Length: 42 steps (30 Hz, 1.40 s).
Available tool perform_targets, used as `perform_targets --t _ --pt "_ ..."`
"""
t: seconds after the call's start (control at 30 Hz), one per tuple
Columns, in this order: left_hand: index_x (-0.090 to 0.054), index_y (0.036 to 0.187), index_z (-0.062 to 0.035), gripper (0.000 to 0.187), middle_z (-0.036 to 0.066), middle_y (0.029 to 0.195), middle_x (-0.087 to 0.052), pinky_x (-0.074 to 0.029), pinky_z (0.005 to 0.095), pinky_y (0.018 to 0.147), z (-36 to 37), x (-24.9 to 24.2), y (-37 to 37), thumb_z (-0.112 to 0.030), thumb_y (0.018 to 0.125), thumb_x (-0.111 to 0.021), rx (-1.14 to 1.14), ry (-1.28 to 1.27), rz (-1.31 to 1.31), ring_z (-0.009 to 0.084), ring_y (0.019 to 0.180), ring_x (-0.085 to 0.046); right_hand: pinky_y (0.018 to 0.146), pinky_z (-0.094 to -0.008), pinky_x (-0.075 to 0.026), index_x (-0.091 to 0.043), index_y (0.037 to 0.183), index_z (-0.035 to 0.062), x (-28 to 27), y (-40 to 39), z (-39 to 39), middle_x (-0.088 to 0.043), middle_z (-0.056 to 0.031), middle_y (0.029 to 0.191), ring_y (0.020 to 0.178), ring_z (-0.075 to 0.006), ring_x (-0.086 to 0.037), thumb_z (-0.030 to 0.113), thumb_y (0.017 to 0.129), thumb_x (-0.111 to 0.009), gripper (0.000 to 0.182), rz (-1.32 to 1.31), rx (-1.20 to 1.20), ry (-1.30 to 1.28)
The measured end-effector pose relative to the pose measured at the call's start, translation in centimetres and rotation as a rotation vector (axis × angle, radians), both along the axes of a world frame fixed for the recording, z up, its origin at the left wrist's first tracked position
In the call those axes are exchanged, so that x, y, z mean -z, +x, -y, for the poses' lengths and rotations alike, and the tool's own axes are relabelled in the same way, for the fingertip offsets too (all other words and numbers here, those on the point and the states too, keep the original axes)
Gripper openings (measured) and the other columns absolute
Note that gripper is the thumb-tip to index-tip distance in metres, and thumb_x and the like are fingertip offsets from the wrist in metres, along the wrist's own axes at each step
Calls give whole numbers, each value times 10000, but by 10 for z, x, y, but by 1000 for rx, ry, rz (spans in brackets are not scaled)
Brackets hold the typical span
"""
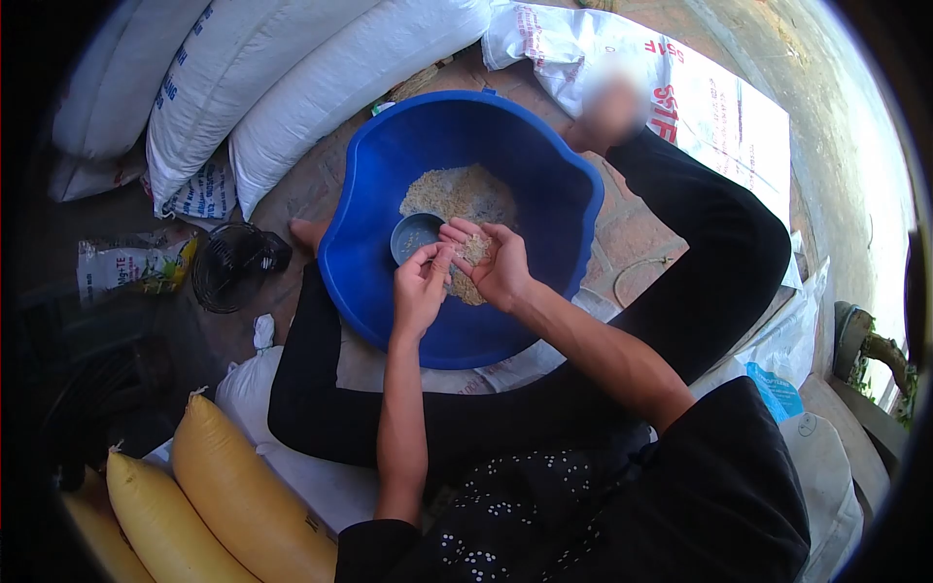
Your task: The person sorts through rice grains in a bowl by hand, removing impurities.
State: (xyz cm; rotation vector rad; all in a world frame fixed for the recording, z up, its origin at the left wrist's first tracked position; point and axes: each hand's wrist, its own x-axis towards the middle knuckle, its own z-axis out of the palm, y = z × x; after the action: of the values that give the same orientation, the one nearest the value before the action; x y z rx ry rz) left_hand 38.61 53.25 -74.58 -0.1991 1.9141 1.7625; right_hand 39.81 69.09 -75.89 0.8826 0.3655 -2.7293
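Observation:
A large blue basin point(369, 282) stands between the person's legs, with pale grain point(457, 189) on its bottom. My right hand point(501, 272) is palm up over the basin, fingers apart, with a small heap of grain point(475, 249) lying in it. Beside it my left hand point(423, 282) has its thumb and fingertips pinched together at the edge of the right palm; what they hold, if anything, is too small to tell. A round grey-blue bowl point(411, 233) with a few grains in it sits in the basin, just behind the left fingertips.
Full white sacks point(321, 97) lie at the upper left, yellow sacks point(243, 486) at the lower left. A printed packet point(131, 264) and a dark round object point(233, 267) are on the floor at left. A flat white sack point(729, 126) is at the upper right.

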Motion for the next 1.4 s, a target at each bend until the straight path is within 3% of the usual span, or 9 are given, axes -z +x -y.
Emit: perform_targets --t 0.1,0.2,0.3,0.4,0.5,0.7,0.8,1.23,1.4 --pt "-686 1131 -32 252 -35 769 -573 -339 178 485 4 2 -2 -261 1024 -679 -96 143 95 11 633 -493 1068 -391 -505 -565 1321 -60 -2 -1 0 -659 -191 1287 1219 -274 -621 244 1045 -281 499 5 5 -36" --pt "-665 1161 -13 290 -54 738 -543 -344 180 484 6 1 -7 -261 1013 -693 -225 224 153 15 629 -488 1084 -400 -513 -532 1339 -77 -2 -1 0 -640 -213 1309 1241 -295 -620 228 1045 -281 493 -3 7 -58" --pt "-693 1123 -10 305 -42 748 -571 -364 196 499 10 10 -13 -286 997 -717 -292 119 109 24 630 -499 1095 -409 -514 -512 1351 -89 1 -1 1 -628 -227 1323 1251 -307 -619 220 1045 -280 493 -8 8 -63" --pt "-728 1063 -5 297 -8 787 -638 -415 213 539 19 35 -16 -288 974 -741 -276 -261 -63 43 649 -536 1098 -411 -513 -509 1352 -93 0 -2 0 -622 -232 1327 1255 -311 -615 221 1046 -280 494 -13 9 -59" --pt "-746 1040 3 284 14 816 -685 -458 236 582 20 44 -16 -268 954 -754 -250 -425 -344 64 678 -574 1104 -414 -509 -508 1351 -94 -1 -1 1 -619 -232 1327 1256 -315 -611 223 1047 -282 494 -17 11 -61" --pt "-763 1047 -36 184 40 913 -700 -489 267 604 -5 -17 -6 -150 903 -777 11 -340 -600 122 677 -602 1077 -397 -506 -548 1342 -69 3 0 0 -658 -198 1292 1225 -282 -628 240 1053 -270 506 -4 -3 -35" --pt "-771 1036 -54 182 51 939 -689 -502 278 610 -10 -31 1 -98 860 -789 194 -463 -732 152 681 -610 1062 -390 -499 -571 1336 -51 3 0 -1 -678 -182 1277 1211 -270 -636 249 1054 -264 514 14 -15 -26" --pt "-772 953 -52 135 60 852 -668 -517 297 619 -15 -18 5 -84 826 -804 211 -485 -719 169 669 -619 1076 -410 -480 -574 1327 -45 1 1 2 -672 -173 1281 1230 -260 -619 248 1051 -271 505 13 -27 16" --pt "-747 975 -23 126 48 880 -668 -499 273 622 -12 -11 3 -112 890 -775 174 -368 -632 128 690 -603 1075 -416 -490 -570 1321 -55 -1 0 1 -663 -180 1290 1228 -273 -618 243 1051 -273 500 1 -15 -1"
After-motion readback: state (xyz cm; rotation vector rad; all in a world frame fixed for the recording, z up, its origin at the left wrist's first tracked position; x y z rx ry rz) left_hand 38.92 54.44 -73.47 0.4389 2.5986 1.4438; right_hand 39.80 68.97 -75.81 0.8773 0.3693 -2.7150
